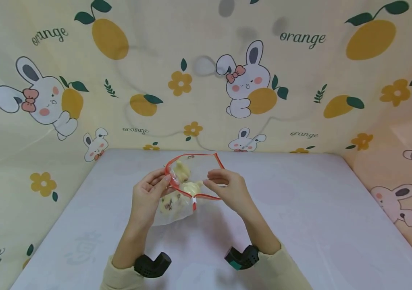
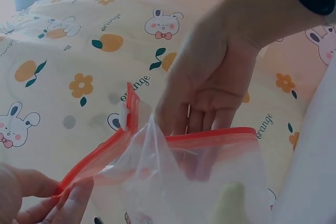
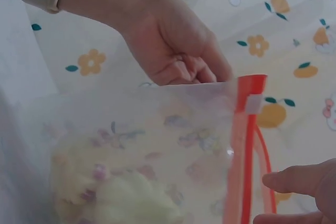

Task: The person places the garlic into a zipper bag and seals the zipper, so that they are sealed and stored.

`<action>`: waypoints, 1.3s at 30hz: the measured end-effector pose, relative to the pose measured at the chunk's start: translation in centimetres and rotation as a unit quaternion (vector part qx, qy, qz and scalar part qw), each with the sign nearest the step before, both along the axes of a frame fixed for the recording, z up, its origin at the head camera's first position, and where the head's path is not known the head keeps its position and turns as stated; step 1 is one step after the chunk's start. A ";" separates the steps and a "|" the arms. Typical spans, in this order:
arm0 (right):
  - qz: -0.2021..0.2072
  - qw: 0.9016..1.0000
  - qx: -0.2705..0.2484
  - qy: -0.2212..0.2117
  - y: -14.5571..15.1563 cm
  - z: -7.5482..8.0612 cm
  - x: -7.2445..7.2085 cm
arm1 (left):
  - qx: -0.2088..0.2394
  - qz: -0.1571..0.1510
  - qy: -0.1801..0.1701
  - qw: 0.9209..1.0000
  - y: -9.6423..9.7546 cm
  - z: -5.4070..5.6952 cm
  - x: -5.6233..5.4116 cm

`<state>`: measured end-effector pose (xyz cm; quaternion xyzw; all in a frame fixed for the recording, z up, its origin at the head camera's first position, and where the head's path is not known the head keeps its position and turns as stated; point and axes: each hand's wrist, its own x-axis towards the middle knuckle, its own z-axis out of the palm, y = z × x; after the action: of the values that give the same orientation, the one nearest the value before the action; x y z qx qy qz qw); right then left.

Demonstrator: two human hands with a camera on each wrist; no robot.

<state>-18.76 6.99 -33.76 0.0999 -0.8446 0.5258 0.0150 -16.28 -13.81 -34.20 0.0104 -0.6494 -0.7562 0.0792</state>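
Observation:
A clear zip bag [image 1: 177, 213] with a red-edged mouth and a white slider [image 3: 254, 104] is spread open above the table. My left hand [image 1: 150, 193] pinches the left side of its red rim, thumb against fingers, as the left wrist view also shows. Inside are several pale yellow soft-looking lumps [image 1: 191, 188], partly blurred by the plastic. My right hand [image 1: 229, 188] is over the right part of the mouth, its fingertips within the rim. In the right wrist view its thumb and finger stand apart with nothing between them.
A white table [image 1: 300, 225] spreads beneath both hands. Behind it hangs a cream cloth [image 1: 191, 36] printed with rabbits and oranges, which continues down both sides. Each wrist wears a black device [image 1: 152, 265].

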 end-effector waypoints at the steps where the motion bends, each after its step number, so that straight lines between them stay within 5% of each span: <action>1: -0.007 1.000 -0.002 0.001 0.3 0.0 0.2 | -0.001 0.000 0.000 1.000 0.0 0.0 0.0; 15: -0.077 0.992 -0.103 -0.019 4.2 -1.8 0.6 | 0.003 -0.002 0.007 1.000 0.1 -0.1 0.1; 23: -0.090 0.992 -0.079 -0.040 5.3 -2.7 0.1 | -0.008 0.003 0.000 1.000 0.1 0.1 0.2; 28: -0.062 0.995 -0.048 -0.068 6.1 -3.2 -0.3 | -0.010 0.006 0.000 1.000 0.1 0.1 0.1; 39: 0.000 0.989 -0.078 -0.124 5.8 -4.0 -0.6 | -0.009 0.006 0.003 1.000 0.3 0.1 0.2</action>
<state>-19.35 12.78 -37.74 0.0324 -0.7961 0.5987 -0.0819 -16.08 -13.53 -34.08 0.0112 -0.6562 -0.7496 0.0855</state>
